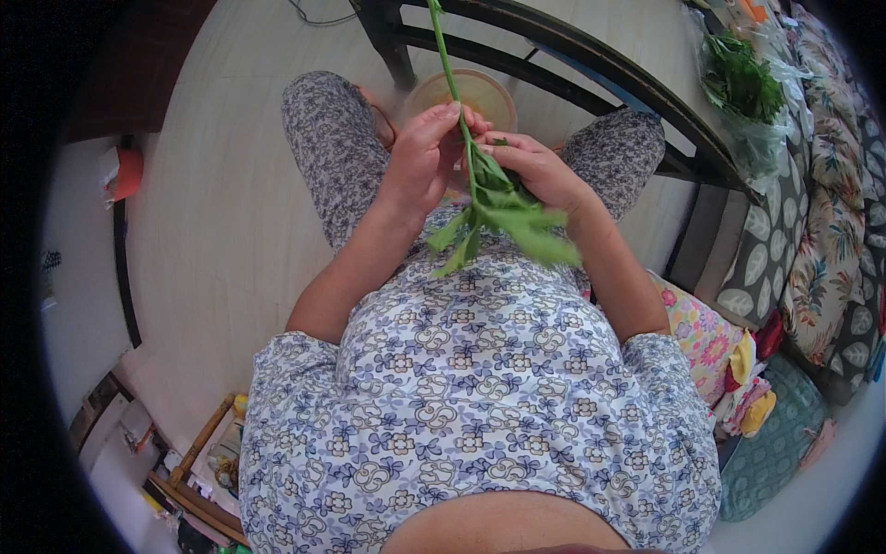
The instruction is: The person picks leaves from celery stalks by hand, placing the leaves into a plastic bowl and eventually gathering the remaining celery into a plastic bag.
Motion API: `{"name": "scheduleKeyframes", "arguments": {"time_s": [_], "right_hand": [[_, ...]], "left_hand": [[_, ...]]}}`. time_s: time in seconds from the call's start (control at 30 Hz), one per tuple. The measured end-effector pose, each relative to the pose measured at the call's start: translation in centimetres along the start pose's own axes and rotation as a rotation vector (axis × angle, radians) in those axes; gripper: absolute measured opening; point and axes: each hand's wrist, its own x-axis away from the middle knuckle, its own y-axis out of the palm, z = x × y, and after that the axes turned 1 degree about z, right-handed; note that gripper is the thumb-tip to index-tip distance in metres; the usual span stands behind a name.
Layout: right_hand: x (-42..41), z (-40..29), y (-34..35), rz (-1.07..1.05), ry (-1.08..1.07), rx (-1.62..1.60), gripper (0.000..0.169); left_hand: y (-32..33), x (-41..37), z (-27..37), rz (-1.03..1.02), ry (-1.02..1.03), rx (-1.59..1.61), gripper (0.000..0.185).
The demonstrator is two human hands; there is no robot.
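A leafy green stalk, celery-like (472, 166), runs up from the lap past both hands, its leaves hanging towards my shirt. My left hand (430, 149) grips the stem between thumb and fingers. At the leafy part, my right hand (529, 163) has its thumb and fingers closed on a side leaf, partly hidden by the foliage. Beneath the hands, between the knees, a round pale plastic tub (513, 104) stands on the floor; its contents are mostly hidden.
A dark-framed table (588, 38) stretches across the front right. On its right end lies a clear plastic bag (754, 142) with more leafy greens (744, 79). Patterned cushions (761, 256) and folded cloths are at the right. A wooden-framed rack (197, 443) stands at the lower left.
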Motion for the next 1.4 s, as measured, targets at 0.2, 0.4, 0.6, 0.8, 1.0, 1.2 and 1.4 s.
{"name": "scheduleKeyframes", "arguments": {"time_s": [0.2,0.4,0.6,0.8,1.0,1.2,1.4], "right_hand": [[0.0,-0.9,2.0,0.062,0.076,0.065,0.026],[-1.1,0.0,1.2,-0.068,0.025,0.207,0.024],[-1.4,0.2,2.0,0.000,-0.054,0.300,0.021],[-1.5,-0.7,2.0,0.023,-0.142,0.648,0.018],[-2.4,0.4,2.6,0.219,-0.488,0.936,0.017],[-2.8,0.2,3.0,0.271,-0.513,1.006,0.020],[-2.8,1.0,3.4,0.300,-0.715,1.257,0.017]], "left_hand": [[0.6,0.6,0.6,0.159,0.003,-0.294,0.024],[-0.1,0.7,0.3,0.110,0.037,-0.160,0.027],[0.5,0.9,0.8,0.211,0.017,-0.120,0.024],[-0.6,0.6,0.1,0.177,0.006,-0.081,0.026],[0.4,0.1,-0.7,0.238,0.093,-0.100,0.025],[0.6,0.2,-0.1,0.263,0.109,-0.348,0.026],[0.9,-0.5,0.5,0.275,0.093,-0.458,0.026]]}}
